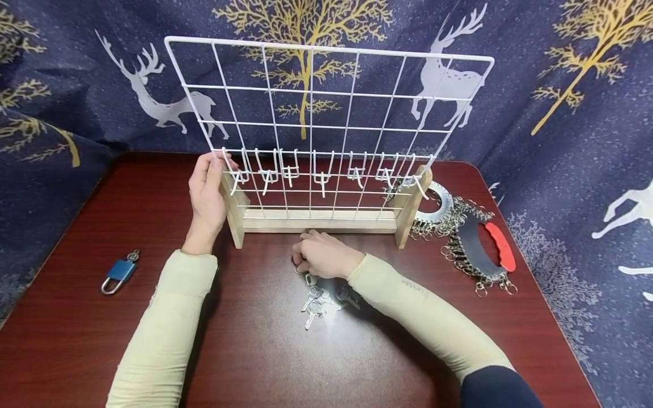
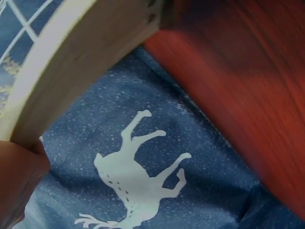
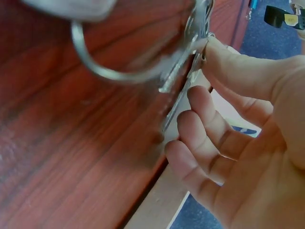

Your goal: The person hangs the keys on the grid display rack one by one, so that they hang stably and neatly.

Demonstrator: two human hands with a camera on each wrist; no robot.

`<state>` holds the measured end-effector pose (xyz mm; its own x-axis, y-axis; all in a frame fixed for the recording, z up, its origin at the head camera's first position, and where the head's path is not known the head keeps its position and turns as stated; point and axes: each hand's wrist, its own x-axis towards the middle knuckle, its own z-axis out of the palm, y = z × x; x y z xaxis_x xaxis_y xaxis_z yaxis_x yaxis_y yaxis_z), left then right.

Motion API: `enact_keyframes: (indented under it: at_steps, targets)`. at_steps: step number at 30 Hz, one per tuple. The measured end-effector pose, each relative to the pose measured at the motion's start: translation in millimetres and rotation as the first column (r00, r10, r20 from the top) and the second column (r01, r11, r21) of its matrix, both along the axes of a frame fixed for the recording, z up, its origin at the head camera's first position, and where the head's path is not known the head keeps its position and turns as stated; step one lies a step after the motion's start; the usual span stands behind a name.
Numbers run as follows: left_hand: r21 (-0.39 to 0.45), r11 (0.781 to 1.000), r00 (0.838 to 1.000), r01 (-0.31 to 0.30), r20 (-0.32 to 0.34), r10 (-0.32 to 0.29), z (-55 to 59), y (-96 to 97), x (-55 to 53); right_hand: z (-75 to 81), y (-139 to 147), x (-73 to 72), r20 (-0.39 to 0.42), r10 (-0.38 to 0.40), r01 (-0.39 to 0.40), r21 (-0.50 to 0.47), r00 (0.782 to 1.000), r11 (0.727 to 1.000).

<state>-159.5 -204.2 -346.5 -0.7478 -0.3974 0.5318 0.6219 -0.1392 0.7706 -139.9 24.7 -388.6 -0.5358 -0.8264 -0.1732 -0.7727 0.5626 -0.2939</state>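
A white wire grid (image 1: 326, 49) with several white hooks (image 1: 322, 178) stands on a wooden base in the head view. My left hand (image 1: 206, 192) grips the top of its left wooden upright (image 1: 234, 214); the left wrist view shows the same upright (image 2: 71, 71) close up, with part of the hand (image 2: 21, 179). Low in front of the base, my right hand (image 1: 326, 255) pinches a small metal key ring (image 3: 206, 45) between thumb and forefinger, its other fingers bent loosely. Several silver keys (image 1: 313, 309) lie on the table just below that hand; whether they hang from the pinched ring cannot be told.
A blue padlock (image 1: 121, 270) with a small key lies at the left of the dark red table (image 1: 255, 351). Right of the stand are a grey ring-shaped plate (image 1: 442, 209) and a curved dark piece with a red handle (image 1: 501, 247), both fringed with metal rings. Patterned cloth (image 1: 138, 130) hangs behind.
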Motion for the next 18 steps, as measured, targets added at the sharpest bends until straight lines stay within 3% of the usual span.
enact_keyframes:
  at_steps: [9, 14, 18]
  targets:
    - [-0.018, 1.000, 0.999, 0.020, -0.032, -0.020, -3.6, 0.4, -3.9, 2.4, -1.7, -1.4, -0.007, 0.000, 0.000, 0.030, 1.000, 1.000]
    - [-0.015, 1.000, 1.000, 0.014, -0.028, -0.014, -4.5, 1.1, -1.4, 2.4, -3.8, 1.2, 0.008, -0.006, 0.005, 0.032, 1.000, 0.999]
    - [0.019, 0.999, 0.998, 0.045, -0.041, -0.044, -4.1, 0.4, 0.7, 3.0, -5.6, 3.3, 0.018, 0.004, -0.004, 0.019, 1.000, 1.000]
